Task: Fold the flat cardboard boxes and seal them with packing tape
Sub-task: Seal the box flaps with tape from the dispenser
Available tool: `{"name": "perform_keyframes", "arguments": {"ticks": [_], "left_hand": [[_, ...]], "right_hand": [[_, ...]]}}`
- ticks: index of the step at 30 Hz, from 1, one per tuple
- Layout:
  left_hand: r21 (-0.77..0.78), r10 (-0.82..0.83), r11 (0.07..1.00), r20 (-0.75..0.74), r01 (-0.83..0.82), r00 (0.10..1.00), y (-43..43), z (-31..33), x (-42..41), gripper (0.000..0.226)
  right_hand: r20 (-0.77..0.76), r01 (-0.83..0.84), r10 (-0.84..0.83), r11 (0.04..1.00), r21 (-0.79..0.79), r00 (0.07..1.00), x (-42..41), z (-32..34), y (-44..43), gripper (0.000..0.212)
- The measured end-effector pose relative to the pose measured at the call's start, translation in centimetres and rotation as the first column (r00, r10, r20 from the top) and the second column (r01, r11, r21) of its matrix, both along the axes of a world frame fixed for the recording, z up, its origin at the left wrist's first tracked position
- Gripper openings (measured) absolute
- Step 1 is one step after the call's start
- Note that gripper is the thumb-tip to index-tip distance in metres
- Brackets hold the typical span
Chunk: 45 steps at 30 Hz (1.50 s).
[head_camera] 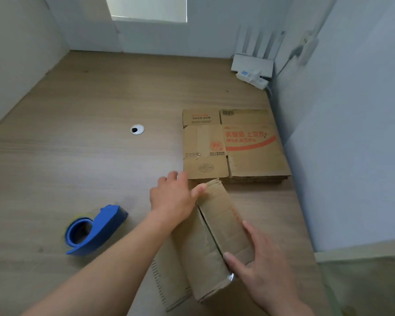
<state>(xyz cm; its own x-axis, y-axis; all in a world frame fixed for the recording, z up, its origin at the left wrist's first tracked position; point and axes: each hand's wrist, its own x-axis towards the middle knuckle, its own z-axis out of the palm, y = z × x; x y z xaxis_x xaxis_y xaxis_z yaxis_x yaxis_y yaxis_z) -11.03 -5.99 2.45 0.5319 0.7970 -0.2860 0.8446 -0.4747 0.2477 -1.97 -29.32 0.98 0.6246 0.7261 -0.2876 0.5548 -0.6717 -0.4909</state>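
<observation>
Box point(214, 242) on the desk point(78, 144), head view: partly formed, its flaps folded towards each other, with no fresh tape on the seam that I can make out. Left hand point(171, 197) lies open, thumb pressing the far end of a flap. Right hand point(258, 267) is also open, spread on the near flap. Tape dispenser point(94, 229) sits untouched on the left, near the box. Stack of flat boxes point(233, 144) lies just beyond. Judged early – this box unsealed, the stack unfolded.

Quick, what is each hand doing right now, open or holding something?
Left hand: open, fingers spread, thumb touching the far end of the half-folded brown cardboard box.
Right hand: open, straight fingers and thumb pressing on that box.
</observation>
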Motion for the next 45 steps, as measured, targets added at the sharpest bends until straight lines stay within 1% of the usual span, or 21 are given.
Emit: {"name": "perform_keyframes", "arguments": {"ticks": [3,5,6,8,11,15,17,20,21,23,24,26,27,29,31,32,34,37,39,42,45], "left_hand": [[-0.045,0.043,0.998,0.12,-0.038,0.992,-2.5,-0.1,-2.7,0.091],[-0.078,0.078,0.995,0.191,-0.064,0.979,-3.9,-0.7,-5.1,0.101],[-0.096,0.112,0.991,0.242,-0.091,0.964,-4.2,-1.1,-6.1,0.103],[-0.154,0.196,0.976,0.342,-0.15,0.919,-4.5,-1.6,-7.2,0.106],[-0.245,0.243,0.957,0.381,-0.156,0.892,-3.7,-2.0,-8.0,0.106],[-0.285,0.175,0.957,0.404,-0.059,0.898,-3.8,-2.3,-8.7,0.108],[-0.272,0.151,0.962,0.409,-0.038,0.9,-4.0,-2.5,-8.4,0.109],[-0.254,0.136,0.967,0.407,-0.031,0.903,-3.3,-2.6,-7.4,0.108],[-0.247,0.129,0.969,0.403,-0.028,0.906,-2.9,-2.4,-6.9,0.107],[-0.249,0.127,0.968,0.398,-0.026,0.909,-1.8,-2.1,-5.9,0.109],[-0.259,0.13,0.965,0.396,-0.025,0.909,-1.3,-1.9,-5.4,0.111],[-0.28,0.142,0.96,0.407,-0.025,0.902,-0.8,-1.6,-4.9,0.116],[-0.29,0.152,0.957,0.423,-0.026,0.893,-0.7,-1.6,-5.2,0.118],[-0.244,0.187,0.967,0.49,-0.073,0.852,-0.8,-1.5,-6.9,0.111],[-0.082,0.239,0.969,0.549,-0.233,0.801,-0.5,-2.2,-10.7,0.096],[0.023,0.261,0.947,0.531,-0.322,0.806,0.0,-3.2,-13.2,0.09],[0.155,0.345,0.893,0.364,-0.422,0.865,1.4,-5.8,-18.2,0.085],[0.099,0.415,0.906,-0.006,-0.413,0.91,3.1,-9.1,-22.2,0.08],[0.031,0.391,0.92,-0.131,-0.391,0.911,4.0,-10.0,-22.7,0.061],[-0.009,0.35,0.935,-0.152,-0.356,0.924,5.1,-10.5,-22.8,0.038],[0.014,0.29,0.957,0.022,-0.29,0.957,5.7,-9.4,-23.5,0.032]], "right_hand": [[-0.123,0.069,-0.073,0.997,-0.04,0.99,-2.2,-0.2,0.1,0.085],[-0.218,0.099,-0.113,0.992,-0.075,0.969,-3.5,-0.5,-0.2,0.096],[-0.249,0.106,-0.119,0.992,-0.065,0.961,-3.8,-0.7,-0.3,0.103],[-0.293,0.075,-0.089,0.995,-0.059,0.952,-4.1,-1.1,-0.3,0.101],[-0.369,0.051,-0.089,0.993,-0.109,0.925,-3.8,-0.9,0.1,0.097],[-0.475,0.107,-0.148,0.988,-0.112,0.867,-4.5,-0.5,1.0,0.078],[-0.483,0.19,-0.216,0.976,-0.102,0.849,-5.1,-0.6,1.2,0.058],[-0.475,0.221,-0.228,0.973,-0.073,0.85,-5.0,-0.6,1.6,0.055],[-0.462,0.225,-0.225,0.973,-0.055,0.858,-4.7,-0.8,1.8,0.048],[-0.461,0.232,-0.217,0.972,-0.025,0.861,-4.3,-0.9,2.5,0.018],[-0.467,0.234,-0.207,0.972,0.0,0.86,-4.0,-0.9,2.9,0.012],[-0.468,0.215,-0.181,0.976,0.02,0.865,-3.7,-0.5,3.5,0.014],[-0.467,0.206,-0.177,0.978,0.011,0.866,-3.6,-0.3,3.6,0.023],[-0.433,0.189,-0.184,0.981,-0.032,0.882,-3.4,-0.1,3.4,0.052],[-0.374,0.198,-0.203,0.979,-0.05,0.905,-3.0,0.1,2.9,0.077],[-0.351,0.219,-0.211,0.976,-0.018,0.912,-2.9,0.5,2.7,0.085],[-0.302,0.241,-0.199,0.965,0.106,0.932,-2.8,1.5,2.6,0.085],[-0.249,0.179,-0.111,0.945,0.272,0.962,-3.3,3.5,3.5,0.059],[-0.186,0.113,-0.047,0.927,0.359,0.981,-3.9,4.4,4.6,0.053],[-0.065,-0.025,0.054,0.926,0.377,0.996,-4.9,5.0,6.0,0.049],[-0.052,-0.078,0.108,0.913,0.401,0.993,-5.7,5.9,7.8,0.037]]}}
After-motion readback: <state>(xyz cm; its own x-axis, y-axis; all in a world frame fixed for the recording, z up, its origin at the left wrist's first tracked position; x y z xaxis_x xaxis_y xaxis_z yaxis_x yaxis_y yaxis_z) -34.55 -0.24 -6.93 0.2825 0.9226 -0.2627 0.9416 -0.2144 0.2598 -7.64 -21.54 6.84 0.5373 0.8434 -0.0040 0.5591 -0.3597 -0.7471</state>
